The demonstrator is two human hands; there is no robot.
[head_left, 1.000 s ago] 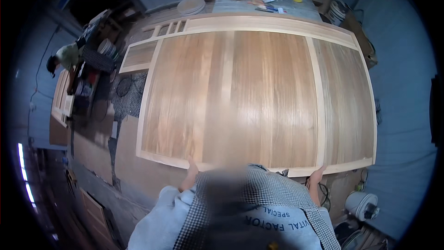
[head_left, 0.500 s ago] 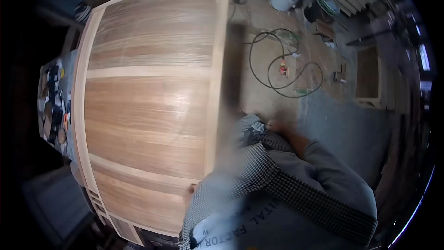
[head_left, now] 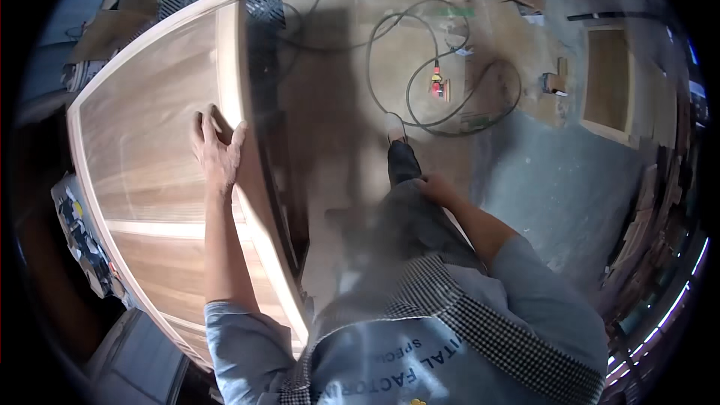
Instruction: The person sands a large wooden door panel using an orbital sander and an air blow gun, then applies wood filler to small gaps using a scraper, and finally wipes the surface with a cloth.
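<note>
The wooden panel (head_left: 142,172) is seen at the person's left. Its long framed edge is now touched by the left hand (head_left: 216,154), which was barely seen beside the body half a second ago; the fingers are spread, with nothing gripped. The right hand (head_left: 433,189) is held low against the dark trousers (head_left: 403,163), as before; its grip cannot be told. A shoe (head_left: 394,126) has been brought into view.

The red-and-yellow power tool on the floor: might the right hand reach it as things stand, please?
Probably not without stooping: the right hand is by the leg, and the power tool lies on the floor beyond the foot. Nothing seems to cover it, though the black hose loops around it.
</note>
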